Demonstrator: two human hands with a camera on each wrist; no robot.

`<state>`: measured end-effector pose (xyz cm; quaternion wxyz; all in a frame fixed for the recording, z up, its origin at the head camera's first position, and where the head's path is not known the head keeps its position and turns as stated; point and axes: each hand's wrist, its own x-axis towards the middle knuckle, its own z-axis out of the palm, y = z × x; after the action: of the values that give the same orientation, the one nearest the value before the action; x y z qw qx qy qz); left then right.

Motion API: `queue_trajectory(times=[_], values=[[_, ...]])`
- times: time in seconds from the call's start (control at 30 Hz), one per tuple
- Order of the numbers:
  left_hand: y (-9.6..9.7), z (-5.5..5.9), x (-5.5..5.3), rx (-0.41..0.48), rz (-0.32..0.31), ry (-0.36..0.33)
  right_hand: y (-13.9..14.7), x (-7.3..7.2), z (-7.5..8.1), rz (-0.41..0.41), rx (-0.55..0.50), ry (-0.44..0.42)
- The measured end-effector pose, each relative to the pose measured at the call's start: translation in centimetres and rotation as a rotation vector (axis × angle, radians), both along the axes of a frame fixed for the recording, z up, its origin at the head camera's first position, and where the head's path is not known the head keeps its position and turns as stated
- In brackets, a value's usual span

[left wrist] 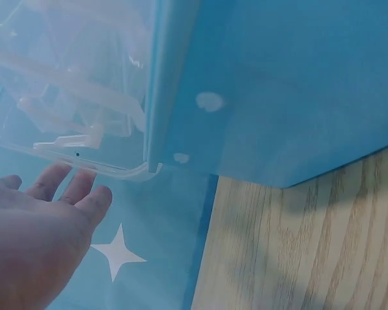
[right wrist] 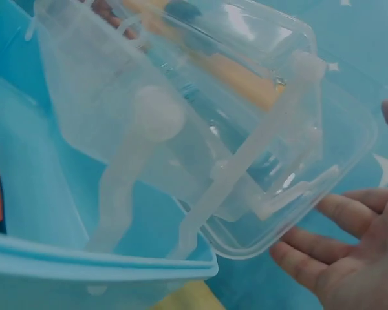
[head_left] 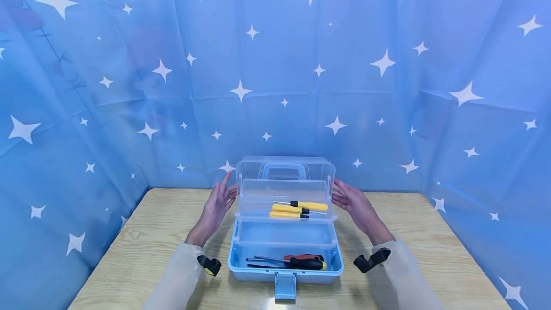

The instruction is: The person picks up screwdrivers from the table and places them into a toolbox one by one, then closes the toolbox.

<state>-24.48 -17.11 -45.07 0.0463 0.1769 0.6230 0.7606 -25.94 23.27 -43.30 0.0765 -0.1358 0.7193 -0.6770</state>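
Note:
A light blue toolbox stands open on the table, its clear lid raised and its see-through trays lifted. My left hand is at the lid's left side, fingers extended; in the left wrist view its fingertips meet the lid's edge. On the other side, my right hand has loosely straight fingers against the lid, as the right wrist view also shows. Several yellow-handled screwdrivers lie in the upper tray. In the base are a black-and-yellow screwdriver and a red-and-black tool, partly hidden.
The wooden table extends to both sides of the box. A blue curtain with white stars hangs close behind. The box's front latch hangs down toward the table's near side.

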Motion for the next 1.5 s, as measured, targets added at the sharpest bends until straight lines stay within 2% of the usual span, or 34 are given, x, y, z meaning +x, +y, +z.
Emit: queue_trajectory(times=[0.23, 0.5, 0.73, 1.0, 1.13, 1.33, 1.5], values=[[0.0, 0.1, 0.5, 0.003, 0.021, 0.015, 0.1, 0.9, 0.0, 0.028, -0.041, 0.051], [-0.2, 0.4, 1.2, -0.024, 0.052, 0.057, -0.1, 1.7, 0.0, 0.002, -0.039, 0.086], [-0.3, 0.5, 1.8, -0.036, 0.082, 0.052, 0.0, 2.6, 0.2, 0.003, -0.081, 0.048], [0.7, 1.1, 2.8, -0.142, 0.181, -0.002, -0.3, 3.3, 0.6, -0.041, 0.012, -0.013], [1.0, 1.4, 3.4, -0.163, 0.203, -0.018, -0.3, 3.7, 0.7, -0.057, 0.041, -0.036], [1.6, 1.6, 4.5, -0.161, 0.231, -0.022, -0.3, 4.9, 0.8, -0.051, 0.142, 0.019], [2.0, 0.9, 5.5, -0.236, 0.283, -0.025, -0.2, 6.2, 0.5, -0.058, 0.270, 0.082]])
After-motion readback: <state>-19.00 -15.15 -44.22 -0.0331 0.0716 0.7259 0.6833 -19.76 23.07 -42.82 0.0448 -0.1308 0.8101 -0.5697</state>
